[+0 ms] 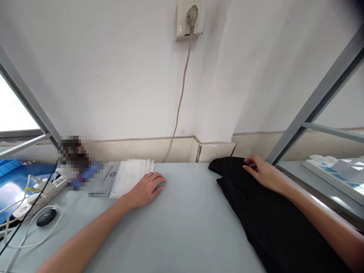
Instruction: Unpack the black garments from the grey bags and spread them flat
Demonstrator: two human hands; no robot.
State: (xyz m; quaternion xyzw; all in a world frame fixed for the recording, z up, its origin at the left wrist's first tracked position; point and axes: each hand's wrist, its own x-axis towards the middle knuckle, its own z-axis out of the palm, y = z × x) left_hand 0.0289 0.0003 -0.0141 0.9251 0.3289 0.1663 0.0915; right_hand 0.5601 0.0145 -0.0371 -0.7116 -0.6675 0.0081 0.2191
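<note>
My left hand (146,188) lies palm down on the light grey tabletop, its fingers loosely stretched out with nothing in them. It rests against the right side of a stack of clear and white flat packets (129,178). At the right, a black cloth (264,216), which looks like a garment, spreads from the back of the table toward me. My right hand (264,172) is on its upper part, thumb and fingers curled at the cloth with black fabric between them. Part of the cloth is hidden beneath my right forearm.
At the left lie a white power strip (40,197) with cables and a black oval device (46,217). Grey metal posts (304,117) flank the table. A plug with a cord (183,83) hangs from the wall socket (190,19). A white box (338,178) is at far right.
</note>
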